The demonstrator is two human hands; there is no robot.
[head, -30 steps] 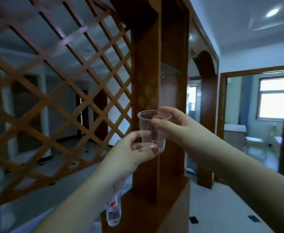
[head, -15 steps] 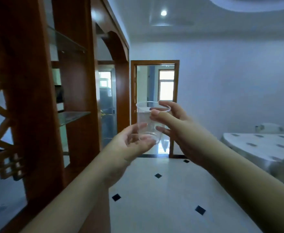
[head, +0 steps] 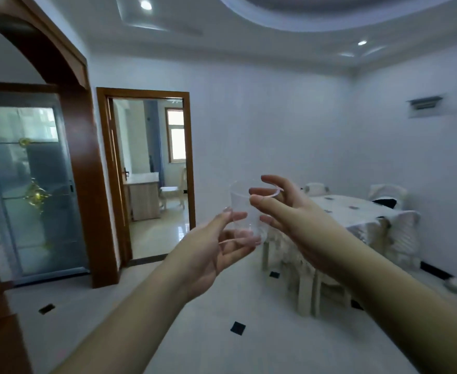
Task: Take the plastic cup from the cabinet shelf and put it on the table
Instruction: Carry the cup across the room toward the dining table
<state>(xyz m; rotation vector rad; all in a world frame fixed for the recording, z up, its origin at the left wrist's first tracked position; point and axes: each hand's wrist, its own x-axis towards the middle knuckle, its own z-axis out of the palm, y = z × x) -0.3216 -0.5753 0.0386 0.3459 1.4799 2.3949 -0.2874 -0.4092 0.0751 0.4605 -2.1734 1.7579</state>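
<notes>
Both hands hold the upright plastic cup (head: 242, 209) mid-air: left hand (head: 211, 252) cradles the base, right hand (head: 284, 209) pinches the rim; the table (head: 357, 211) stands beyond.

No writing, label, brand, number or sign can be read anywhere here, on any surface or object.

Both arms are reaching out in front at about chest height, forearms bare. The left hand (head: 211, 249) is sitting lower, palm turned up and inward, fingers curling loosely under the base of the plastic cup (head: 242, 209). The right hand (head: 281, 209) is coming in from the other side, thumb and fingers pinching it near the rim, wrist bending slightly down.
</notes>
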